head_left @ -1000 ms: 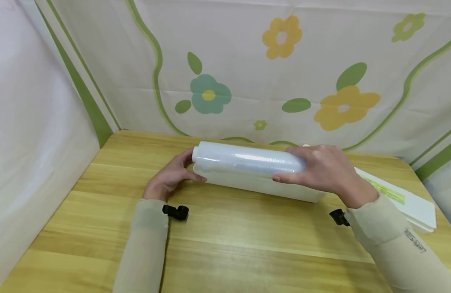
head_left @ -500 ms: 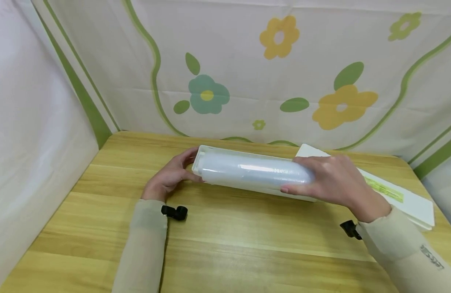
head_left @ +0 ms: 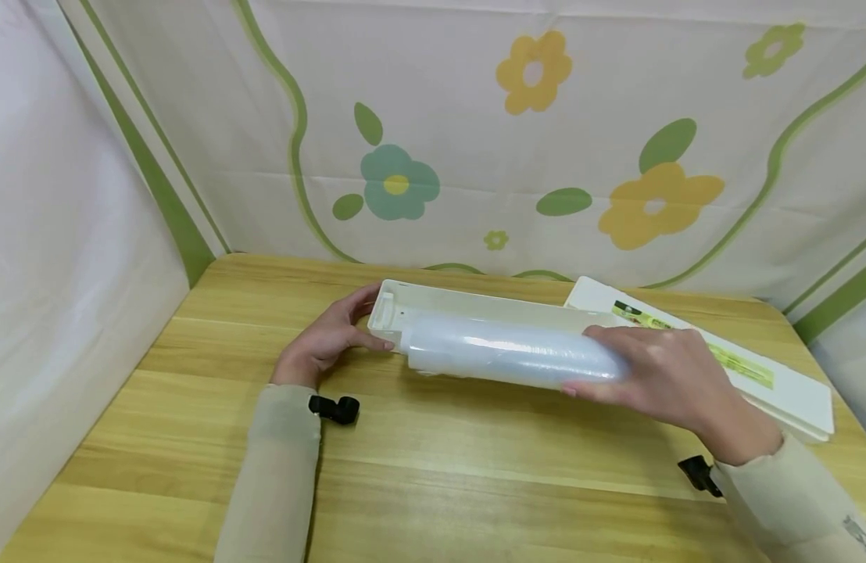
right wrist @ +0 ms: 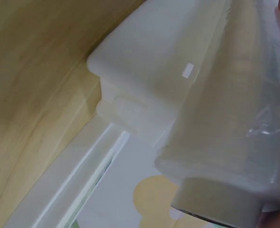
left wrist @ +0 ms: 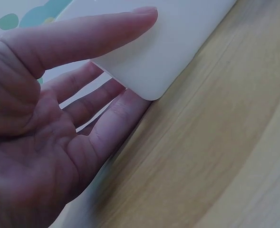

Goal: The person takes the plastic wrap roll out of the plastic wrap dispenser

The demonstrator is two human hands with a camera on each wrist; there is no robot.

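Observation:
A long white box (head_left: pixel 475 301) lies open across the wooden table (head_left: pixel 433 469). My left hand (head_left: pixel 327 340) holds its left end, the thumb along the near wall and the fingers behind the end, as the left wrist view shows on the box corner (left wrist: pixel 168 52). My right hand (head_left: pixel 668 375) grips the right end of a roll of clear film (head_left: pixel 510 356). The roll hangs tilted over the box's near edge, its left end low by the box. In the right wrist view the roll (right wrist: pixel 225 118) hangs beside the box end (right wrist: pixel 144 61).
A flat white lid (head_left: pixel 764 383) with a green label lies on the table at the back right, behind my right hand. Flowered cloth walls (head_left: pixel 475 156) close in the back and left sides. Bare wood lies in front of the box.
My right hand has carried the roll to the right and toward me, off the top of the box, so the box's open left end now shows. The left hand has stayed put.

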